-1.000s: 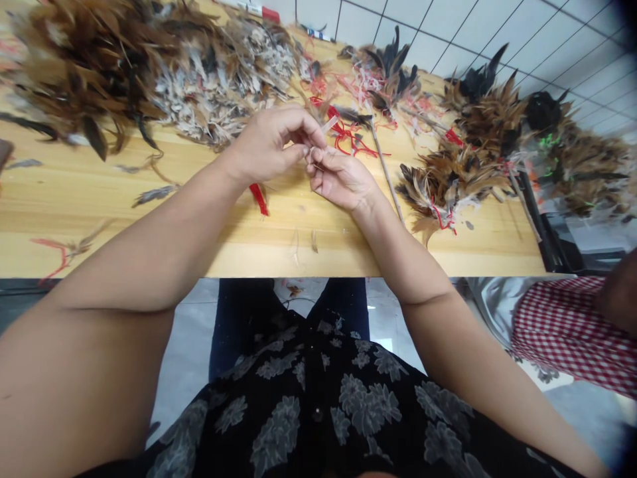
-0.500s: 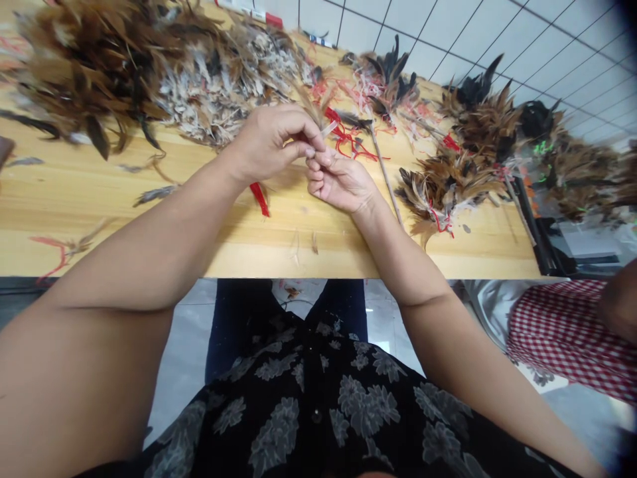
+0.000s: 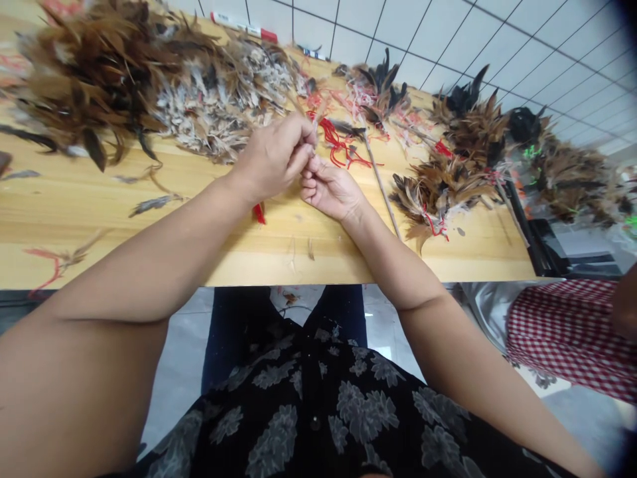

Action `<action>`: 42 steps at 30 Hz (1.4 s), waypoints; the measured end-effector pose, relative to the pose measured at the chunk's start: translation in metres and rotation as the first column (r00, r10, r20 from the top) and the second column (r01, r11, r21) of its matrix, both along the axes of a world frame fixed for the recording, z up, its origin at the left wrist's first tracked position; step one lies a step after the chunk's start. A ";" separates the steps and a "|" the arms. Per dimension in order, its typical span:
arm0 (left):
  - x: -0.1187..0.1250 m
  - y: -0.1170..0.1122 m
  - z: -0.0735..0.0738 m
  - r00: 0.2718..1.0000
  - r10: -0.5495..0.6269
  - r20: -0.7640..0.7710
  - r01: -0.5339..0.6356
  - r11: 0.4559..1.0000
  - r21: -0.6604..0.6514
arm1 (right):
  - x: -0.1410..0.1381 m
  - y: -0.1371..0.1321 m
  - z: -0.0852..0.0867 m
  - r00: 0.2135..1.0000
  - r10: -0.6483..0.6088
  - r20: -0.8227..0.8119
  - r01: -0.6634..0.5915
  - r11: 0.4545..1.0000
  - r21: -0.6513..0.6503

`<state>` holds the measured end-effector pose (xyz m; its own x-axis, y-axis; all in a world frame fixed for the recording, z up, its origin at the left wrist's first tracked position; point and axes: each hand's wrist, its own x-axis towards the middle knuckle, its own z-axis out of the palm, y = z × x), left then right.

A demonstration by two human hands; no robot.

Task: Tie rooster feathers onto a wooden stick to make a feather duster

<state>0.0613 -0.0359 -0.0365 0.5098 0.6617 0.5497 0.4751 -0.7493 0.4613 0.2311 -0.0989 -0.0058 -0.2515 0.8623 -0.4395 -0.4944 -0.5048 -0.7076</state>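
Note:
Above the table's middle my two hands meet at the fingertips. My left hand [image 3: 273, 158] is closed, thumb against fingers, and pinches what looks like a thin brown feather [image 3: 318, 111] whose wispy end shows past the knuckles. Pressed up against it, my right hand [image 3: 332, 190] is closed in a pinch with its fingers curled; what lies between its fingertips is too small to make out. Just beyond the hands lies a tangle of red string [image 3: 334, 136]. A short red strip [image 3: 259, 214] shows below my left hand.
A large heap of brown and whitish feathers [image 3: 79, 79] covers the back left. Tied feather bundles [image 3: 448, 179] lie on the right, near a thin stick [image 3: 381, 179]. A red-capped marker [image 3: 243, 26] rests along the tiled wall. A person in checked cloth [image 3: 567, 332] sits at right.
My joined hands have shifted slightly left, and the pale strip that showed by the left fingertips is now mostly hidden. The whole view has tilted a little.

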 end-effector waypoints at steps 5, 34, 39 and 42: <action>-0.002 -0.001 0.002 0.999 0.009 0.038 -0.005 0.995 -0.100 | -0.002 -0.001 0.001 0.997 -0.027 -0.072 0.024 0.999 -0.040; 0.003 0.008 0.002 0.941 -0.002 0.339 0.137 0.917 -0.374 | -0.006 -0.003 0.006 0.993 -0.039 -0.112 0.029 0.996 -0.090; 0.001 0.021 -0.011 0.959 -0.033 0.280 0.104 0.964 -0.244 | -0.007 0.000 0.001 0.994 -0.040 -0.101 0.031 0.996 -0.081; 0.000 0.028 -0.019 0.966 -0.079 0.247 0.094 0.994 -0.052 | -0.007 0.002 -0.002 0.996 -0.032 -0.086 0.025 0.996 -0.080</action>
<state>0.0616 -0.0075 -0.0550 0.4223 0.6580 0.6235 0.2770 -0.7486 0.6024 0.2240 -0.0969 -0.0083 -0.2676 0.8330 -0.4842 -0.5670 -0.5425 -0.6198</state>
